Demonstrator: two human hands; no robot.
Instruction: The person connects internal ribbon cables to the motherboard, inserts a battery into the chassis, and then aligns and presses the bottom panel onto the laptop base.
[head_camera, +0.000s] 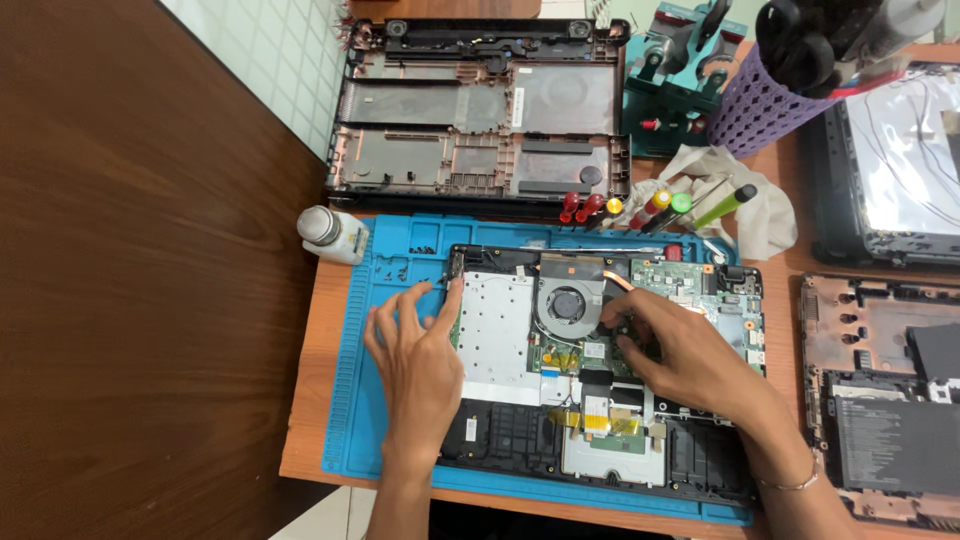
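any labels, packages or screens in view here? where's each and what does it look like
White sticker: small upright strip on the dark laptop bottom cover at the top.
Labelled battery: dark grey flat rectangle with pale print, right edge.
Bottle: small, white, lying beside the blue mat's top-left corner.
No lit screens.

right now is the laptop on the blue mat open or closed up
Open: the laptop has no bottom cover, so its fan and circuit board show.

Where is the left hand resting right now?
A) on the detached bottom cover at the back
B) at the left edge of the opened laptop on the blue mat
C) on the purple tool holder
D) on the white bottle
B: the left hand lies with fingers spread on the blue mat, thumb against the left edge of the opened laptop; the white bottle sits apart, untouched.
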